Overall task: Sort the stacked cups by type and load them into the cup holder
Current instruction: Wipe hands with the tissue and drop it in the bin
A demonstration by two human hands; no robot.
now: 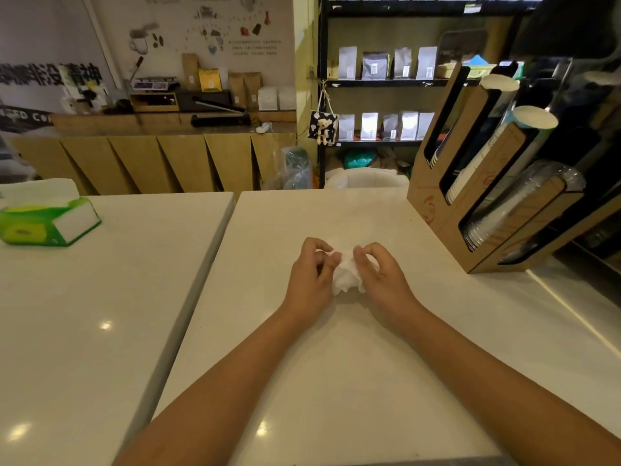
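A brown cardboard cup holder (433, 210) leans at the right of the white counter (336, 364). Its slots hold stacks of white paper cups (470, 176) and a stack of clear plastic cups (514, 210). My left hand (311, 274) and my right hand (379, 274) meet at the middle of the counter. Both pinch a crumpled white tissue (346, 275) between them. The hands are well to the left of the holder and do not touch it.
A green tissue pack (47, 220) lies on the left table (84, 314), with a gap between the two tops. A bin with a white liner (366, 178) stands behind the counter. Black shelves with bags (386, 68) fill the back right.
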